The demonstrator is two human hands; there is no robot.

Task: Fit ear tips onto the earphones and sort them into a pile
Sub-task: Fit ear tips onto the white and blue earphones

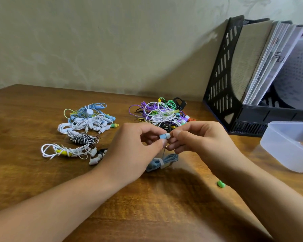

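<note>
Left hand pinches pale-blue earbud, long axis pointing 3 o'clock; right hand pinches white ear tip against nozzle. Bundled cable hangs at 6 o'clock.

Home desk or study area: a wooden tabletop set against a patterned wallpapered wall, with a black file rack of papers at the far right corner.

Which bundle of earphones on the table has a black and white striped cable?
The striped bundle, in the left group, between the white bundle behind it and the white and yellow bundle in front. Those two have plain cables.
</note>
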